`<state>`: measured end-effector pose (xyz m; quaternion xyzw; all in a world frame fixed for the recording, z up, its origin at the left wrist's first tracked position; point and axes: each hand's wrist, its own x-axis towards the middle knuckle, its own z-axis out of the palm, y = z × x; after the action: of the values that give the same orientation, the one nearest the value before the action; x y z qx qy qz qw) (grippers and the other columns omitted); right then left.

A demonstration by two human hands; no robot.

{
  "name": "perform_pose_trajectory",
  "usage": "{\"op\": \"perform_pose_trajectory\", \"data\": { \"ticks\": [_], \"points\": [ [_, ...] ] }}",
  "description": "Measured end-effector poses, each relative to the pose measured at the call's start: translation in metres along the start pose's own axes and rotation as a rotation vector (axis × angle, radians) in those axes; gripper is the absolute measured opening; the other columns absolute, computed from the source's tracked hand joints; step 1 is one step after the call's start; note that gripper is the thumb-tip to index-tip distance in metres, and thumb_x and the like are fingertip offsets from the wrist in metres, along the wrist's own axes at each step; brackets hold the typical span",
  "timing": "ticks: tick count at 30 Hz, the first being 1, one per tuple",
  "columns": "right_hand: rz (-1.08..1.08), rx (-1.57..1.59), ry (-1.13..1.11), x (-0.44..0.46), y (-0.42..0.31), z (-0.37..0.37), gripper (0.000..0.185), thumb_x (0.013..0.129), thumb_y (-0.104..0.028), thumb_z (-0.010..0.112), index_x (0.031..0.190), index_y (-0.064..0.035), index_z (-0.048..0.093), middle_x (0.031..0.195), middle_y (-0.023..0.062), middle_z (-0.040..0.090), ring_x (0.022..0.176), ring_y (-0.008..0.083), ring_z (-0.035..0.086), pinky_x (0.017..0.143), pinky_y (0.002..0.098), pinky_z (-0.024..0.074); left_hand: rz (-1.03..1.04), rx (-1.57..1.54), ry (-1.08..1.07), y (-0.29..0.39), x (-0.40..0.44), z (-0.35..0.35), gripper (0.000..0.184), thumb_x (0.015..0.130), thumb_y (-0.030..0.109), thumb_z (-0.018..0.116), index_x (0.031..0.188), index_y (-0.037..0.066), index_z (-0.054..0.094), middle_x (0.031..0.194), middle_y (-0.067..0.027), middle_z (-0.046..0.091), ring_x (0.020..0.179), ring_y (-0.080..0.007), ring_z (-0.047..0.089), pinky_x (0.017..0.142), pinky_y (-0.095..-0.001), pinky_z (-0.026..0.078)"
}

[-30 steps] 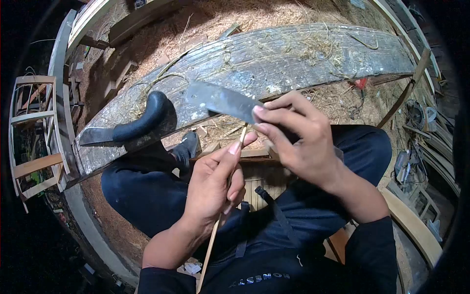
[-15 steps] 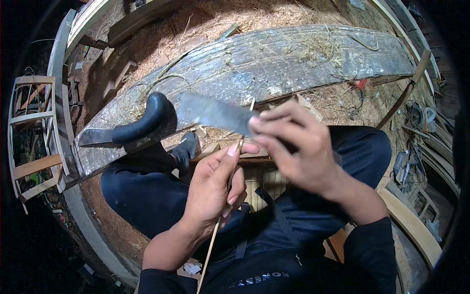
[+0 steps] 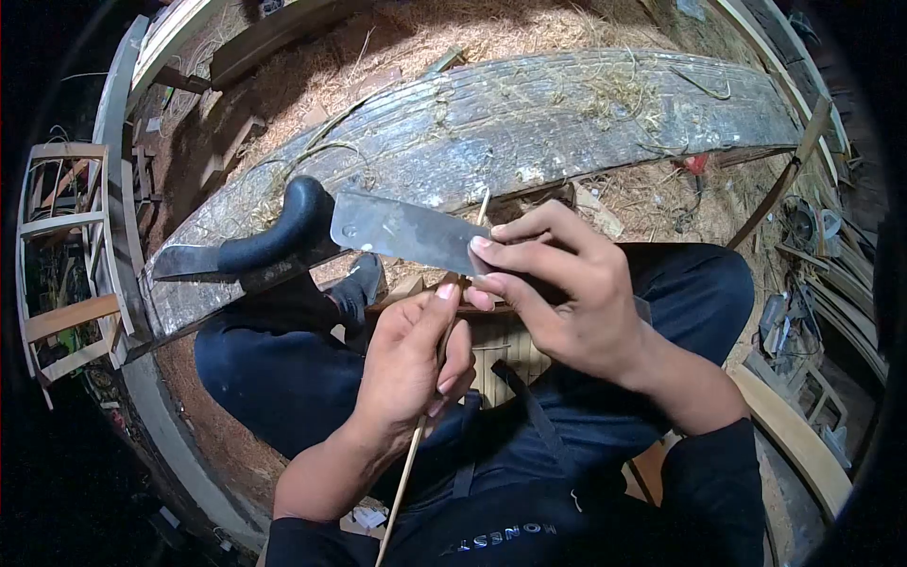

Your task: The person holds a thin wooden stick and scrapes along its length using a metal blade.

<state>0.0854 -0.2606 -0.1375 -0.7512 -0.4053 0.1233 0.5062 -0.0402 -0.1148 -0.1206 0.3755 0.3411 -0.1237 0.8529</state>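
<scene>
My left hand [image 3: 411, 354] is closed around a thin wooden stick [image 3: 406, 472], thumb on top. The stick runs up from my lap, and its tip shows beyond the blade. In my right hand [image 3: 581, 293], pinched between thumb and fingers, is a flat grey metal blade [image 3: 406, 230] with a small hole near its far end. The blade lies across the upper part of the stick, just above my left thumb; the exact contact is hidden by blade and fingers. Left of the blade, a tool with a curved black handle [image 3: 283, 231] rests on the worn plank [image 3: 453, 156].
Wood shavings [image 3: 529, 28] cover the floor around the plank. At the left stands a slatted wooden frame [image 3: 66, 227]. Curved wooden strips [image 3: 794, 435] and assorted clutter lie at the right. A red object [image 3: 696, 163] sits at the plank's near edge.
The blade, blurred before, is now sharp and sits slightly lower and further left. My right hand has shifted a little left with it. My left hand and the stick are nearly unchanged.
</scene>
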Motion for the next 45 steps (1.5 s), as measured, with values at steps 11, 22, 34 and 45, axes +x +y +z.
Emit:
{"op": "perform_pose_trajectory", "data": {
  "ticks": [11, 22, 34, 45],
  "points": [
    [0.010, -0.131, 0.050, 0.005, 0.016, -0.003, 0.027, 0.081, 0.003, 0.076, 0.107, -0.0010, 0.075, 0.100, 0.0137, 0.066, 0.084, 0.0219, 0.071, 0.072, 0.0297, 0.0571, -0.022, -0.020, 0.011, 0.002, -0.002, 0.004, 0.039, 0.111, 0.036, 0.037, 0.104, 0.003, 0.057, 0.043, 0.0013, 0.038, 0.029, -0.0081, 0.027, 0.030, -0.0227, 0.023],
    [-0.015, -0.084, 0.032, 0.000, 0.012, 0.004, 0.026, 0.080, 0.002, 0.078, 0.106, -0.0017, 0.075, 0.100, 0.0139, 0.067, 0.088, 0.0227, 0.070, 0.073, 0.0298, 0.0572, -0.026, 0.028, -0.006, 0.003, 0.000, 0.004, 0.040, 0.111, 0.036, 0.034, 0.105, 0.003, 0.055, 0.044, -0.0012, 0.039, 0.029, -0.0100, 0.029, 0.031, -0.0230, 0.025],
    [-0.032, -0.002, 0.035, -0.002, 0.005, 0.006, 0.024, 0.081, 0.004, 0.075, 0.104, -0.0003, 0.074, 0.100, 0.0137, 0.067, 0.086, 0.0218, 0.070, 0.075, 0.0309, 0.0562, -0.059, -0.075, -0.044, 0.005, 0.000, 0.004, 0.036, 0.111, 0.035, 0.033, 0.101, 0.005, 0.051, 0.043, -0.0014, 0.037, 0.028, -0.0113, 0.028, 0.030, -0.0245, 0.025],
    [-0.071, -0.166, 0.137, 0.003, 0.019, 0.004, 0.020, 0.084, -0.011, 0.078, 0.102, -0.0031, 0.075, 0.096, 0.0128, 0.067, 0.076, 0.0239, 0.071, 0.062, 0.0332, 0.0565, -0.120, -0.144, -0.011, 0.006, -0.001, 0.006, 0.037, 0.110, 0.037, 0.038, 0.092, 0.007, 0.049, 0.043, 0.0001, 0.036, 0.027, -0.0103, 0.026, 0.030, -0.0239, 0.024]
  ]
}}
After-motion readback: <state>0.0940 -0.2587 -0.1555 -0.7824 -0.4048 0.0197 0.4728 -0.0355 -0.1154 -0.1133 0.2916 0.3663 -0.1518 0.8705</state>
